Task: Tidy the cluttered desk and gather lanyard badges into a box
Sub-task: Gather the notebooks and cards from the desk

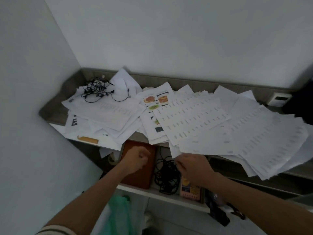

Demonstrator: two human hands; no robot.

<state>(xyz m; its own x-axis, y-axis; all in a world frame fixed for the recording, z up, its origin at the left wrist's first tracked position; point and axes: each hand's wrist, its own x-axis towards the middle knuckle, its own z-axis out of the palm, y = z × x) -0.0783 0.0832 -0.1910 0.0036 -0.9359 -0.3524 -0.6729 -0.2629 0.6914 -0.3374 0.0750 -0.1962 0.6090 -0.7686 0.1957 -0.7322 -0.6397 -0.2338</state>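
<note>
Loose white papers (203,119) cover the desk, overlapping and hanging over its front edge. A tangle of thin black lanyard cords (96,90) lies on the papers at the back left. Below the desk edge is an open drawer (162,195) holding a brown notebook (144,177), a second bundle of black cords (166,177) and a pink printed card (189,190). My left hand (137,160) hovers over the notebook with its fingers curled and nothing seen in it. My right hand (194,168) reaches to the cord bundle under the overhanging papers; its fingertips are hidden.
Printed sheets with food photos (156,100) lie mid-desk. An orange strip (88,139) lies on paper at the front left. A white device (280,99) stands at the back right. White walls close the left and back. A green bag (118,216) hangs below.
</note>
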